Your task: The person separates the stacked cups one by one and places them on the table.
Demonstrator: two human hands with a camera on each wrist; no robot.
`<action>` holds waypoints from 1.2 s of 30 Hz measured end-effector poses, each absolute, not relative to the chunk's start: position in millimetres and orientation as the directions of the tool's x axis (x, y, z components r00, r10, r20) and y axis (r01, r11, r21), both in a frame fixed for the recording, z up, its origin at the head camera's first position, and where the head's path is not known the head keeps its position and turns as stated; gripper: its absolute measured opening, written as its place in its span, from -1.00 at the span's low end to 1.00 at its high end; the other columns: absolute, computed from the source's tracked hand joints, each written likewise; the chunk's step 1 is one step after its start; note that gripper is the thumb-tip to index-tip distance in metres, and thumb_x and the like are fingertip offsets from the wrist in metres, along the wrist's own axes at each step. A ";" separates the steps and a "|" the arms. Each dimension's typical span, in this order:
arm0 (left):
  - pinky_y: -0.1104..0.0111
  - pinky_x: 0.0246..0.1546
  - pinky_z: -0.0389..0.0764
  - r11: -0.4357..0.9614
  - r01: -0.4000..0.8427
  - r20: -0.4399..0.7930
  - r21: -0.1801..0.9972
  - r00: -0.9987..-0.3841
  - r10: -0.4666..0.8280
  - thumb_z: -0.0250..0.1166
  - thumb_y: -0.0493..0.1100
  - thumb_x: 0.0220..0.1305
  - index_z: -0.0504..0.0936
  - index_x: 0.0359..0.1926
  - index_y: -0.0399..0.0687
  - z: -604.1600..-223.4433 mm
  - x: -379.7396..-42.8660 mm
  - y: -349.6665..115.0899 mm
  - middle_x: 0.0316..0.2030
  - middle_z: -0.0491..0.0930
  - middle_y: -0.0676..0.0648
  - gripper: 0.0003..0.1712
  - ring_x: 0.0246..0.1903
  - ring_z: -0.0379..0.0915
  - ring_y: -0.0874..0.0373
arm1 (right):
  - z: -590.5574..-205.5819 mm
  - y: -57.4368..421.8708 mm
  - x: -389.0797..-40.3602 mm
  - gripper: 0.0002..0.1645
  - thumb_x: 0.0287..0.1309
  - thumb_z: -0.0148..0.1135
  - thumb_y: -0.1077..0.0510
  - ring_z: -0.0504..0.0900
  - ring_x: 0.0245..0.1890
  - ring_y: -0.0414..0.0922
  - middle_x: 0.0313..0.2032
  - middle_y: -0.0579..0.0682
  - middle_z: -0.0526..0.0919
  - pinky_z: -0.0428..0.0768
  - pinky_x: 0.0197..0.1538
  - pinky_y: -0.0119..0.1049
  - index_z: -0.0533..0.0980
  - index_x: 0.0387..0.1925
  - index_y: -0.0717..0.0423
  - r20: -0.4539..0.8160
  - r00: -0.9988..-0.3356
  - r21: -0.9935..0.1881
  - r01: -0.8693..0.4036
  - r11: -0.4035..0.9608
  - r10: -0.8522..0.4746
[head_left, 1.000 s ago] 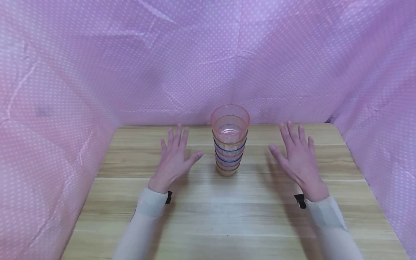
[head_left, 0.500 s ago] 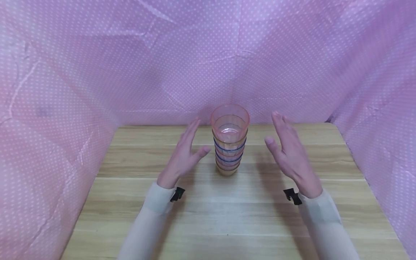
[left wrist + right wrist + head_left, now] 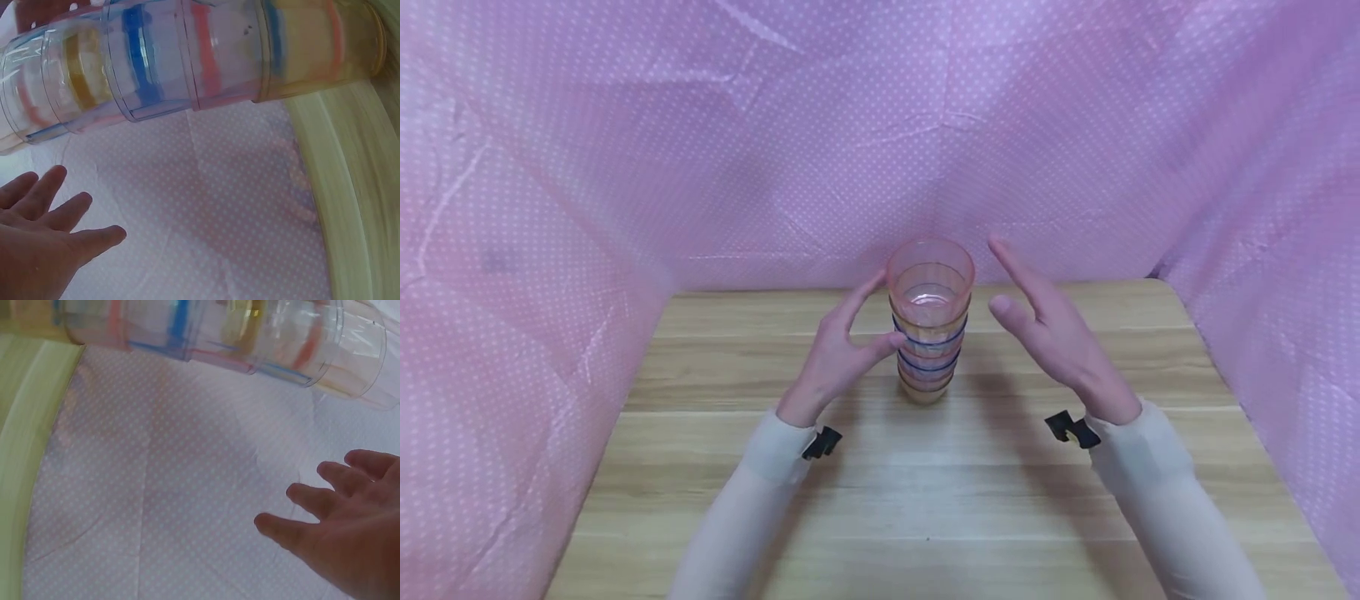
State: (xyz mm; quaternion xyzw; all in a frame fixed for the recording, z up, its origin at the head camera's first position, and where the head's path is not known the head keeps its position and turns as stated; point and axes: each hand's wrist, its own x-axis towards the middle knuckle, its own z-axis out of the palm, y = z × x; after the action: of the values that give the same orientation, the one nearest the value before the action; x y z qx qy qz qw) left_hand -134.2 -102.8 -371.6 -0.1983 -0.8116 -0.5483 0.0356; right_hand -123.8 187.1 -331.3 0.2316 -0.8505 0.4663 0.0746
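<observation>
Soft light leaves a pale sheen on the table (image 3: 910, 492) and glints on the stacked cups (image 3: 929, 329) as my forearms (image 3: 1172, 517) cast blurred shadows inward, my left hand (image 3: 37, 244) and right hand (image 3: 356, 528) darker in the softly focused wrist views

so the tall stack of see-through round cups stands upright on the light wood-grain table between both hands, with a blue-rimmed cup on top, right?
Not quite: the see-through round cup on top is pink-rimmed, not blue-rimmed, as the head view shows. The tall stack does stand upright on the light wood-grain table, between the left hand and the right hand.
</observation>
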 end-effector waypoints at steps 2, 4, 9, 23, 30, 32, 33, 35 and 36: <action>-0.03 0.52 0.19 0.313 0.378 0.294 0.871 -0.912 0.285 0.24 0.73 -0.03 0.33 0.55 0.12 -370.9 -135.1 -101.8 0.48 0.36 0.12 0.26 0.49 0.18 0.17 | -325.5 183.7 -126.5 -0.22 0.50 0.07 -0.18 0.03 0.60 -0.10 0.59 -0.22 0.11 0.01 0.63 0.07 0.12 0.63 -0.24 0.326 -0.879 -0.765 -0.461 0.450 -0.347; -0.01 0.52 0.21 0.314 0.391 0.305 0.865 -0.908 0.287 0.24 0.73 -0.03 0.35 0.54 0.07 -370.3 -136.3 -100.9 0.47 0.38 0.08 0.27 0.48 0.20 0.16 | -321.3 180.6 -129.2 -0.22 0.47 0.12 -0.18 0.06 0.59 -0.12 0.58 -0.26 0.14 0.04 0.62 0.09 0.15 0.61 -0.32 0.306 -0.880 -0.771 -0.453 0.448 -0.364; 0.01 0.50 0.27 0.319 0.395 0.307 0.861 -0.906 0.291 0.25 0.72 -0.02 0.39 0.51 0.01 -368.7 -138.4 -98.2 0.44 0.42 0.04 0.26 0.45 0.27 0.14 | -312.5 175.1 -134.6 -0.20 0.40 0.24 -0.14 0.09 0.57 -0.15 0.55 -0.31 0.20 0.06 0.60 0.14 0.21 0.58 -0.38 0.240 -0.890 -0.805 -0.406 0.433 -0.388; 0.06 0.38 0.47 0.296 0.481 0.400 0.826 -0.868 0.294 0.69 -0.13 0.01 0.54 0.38 -0.10 -361.5 -141.7 -90.8 0.25 0.63 -0.09 -0.11 0.27 0.53 0.02 | -297.3 161.9 -137.1 0.03 0.14 0.58 0.00 0.23 0.52 -0.21 0.44 -0.24 0.42 0.15 0.60 -0.01 0.26 0.57 -0.16 0.183 -0.895 -0.865 -0.343 0.367 -0.406; 0.10 0.28 0.58 0.208 0.441 0.367 0.873 -0.876 0.314 0.69 -0.24 -0.02 0.47 0.39 -0.19 -359.7 -142.5 -87.2 0.15 0.69 -0.15 -0.07 0.13 0.62 0.02 | -295.2 155.5 -138.7 0.09 0.05 0.65 0.00 0.26 0.51 -0.15 0.41 -0.13 0.47 0.18 0.60 -0.04 0.28 0.54 -0.04 0.177 -0.903 -0.859 -0.336 0.387 -0.390; 0.12 0.27 0.59 0.199 0.432 0.360 0.879 -0.878 0.316 0.68 -0.26 -0.01 0.45 0.39 -0.20 -359.2 -142.6 -86.7 0.16 0.68 -0.16 -0.07 0.12 0.63 0.01 | -294.8 154.3 -139.0 0.09 0.04 0.65 0.01 0.27 0.50 -0.14 0.41 -0.13 0.47 0.19 0.59 -0.05 0.28 0.54 -0.02 0.177 -0.902 -0.862 -0.335 0.380 -0.394; 0.13 0.26 0.60 0.202 0.433 0.360 0.879 -0.878 0.315 0.68 -0.26 -0.01 0.44 0.39 -0.21 -358.9 -142.5 -86.7 0.16 0.68 -0.15 -0.06 0.11 0.63 0.01 | -294.6 154.0 -139.2 0.08 0.04 0.66 0.02 0.28 0.50 -0.13 0.40 -0.13 0.47 0.21 0.59 -0.05 0.29 0.53 -0.02 0.179 -0.900 -0.864 -0.337 0.375 -0.397; 0.17 0.24 0.60 0.206 0.437 0.363 0.875 -0.877 0.315 0.68 -0.26 -0.02 0.44 0.38 -0.21 -358.6 -142.7 -86.7 0.15 0.69 -0.15 -0.06 0.10 0.64 0.00 | -294.2 153.5 -139.6 0.06 0.04 0.66 0.04 0.31 0.48 -0.13 0.39 -0.13 0.49 0.23 0.58 -0.05 0.31 0.52 -0.01 0.185 -0.897 -0.868 -0.341 0.362 -0.401; 0.17 0.24 0.61 0.205 0.441 0.367 0.874 -0.875 0.316 0.68 -0.27 -0.02 0.44 0.38 -0.22 -358.6 -143.0 -86.5 0.15 0.69 -0.15 -0.07 0.10 0.64 0.00 | -294.0 153.4 -139.7 0.05 0.04 0.66 0.04 0.33 0.47 -0.13 0.38 -0.13 0.50 0.24 0.57 -0.06 0.32 0.51 -0.02 0.187 -0.896 -0.872 -0.340 0.353 -0.402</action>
State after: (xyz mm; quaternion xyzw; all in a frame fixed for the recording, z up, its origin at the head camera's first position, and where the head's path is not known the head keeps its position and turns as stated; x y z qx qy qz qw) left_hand -143.0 -86.5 -358.6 -0.2442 -0.7745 -0.5810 0.0536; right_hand -139.7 153.4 -294.0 0.2257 -0.8219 0.5222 -0.0295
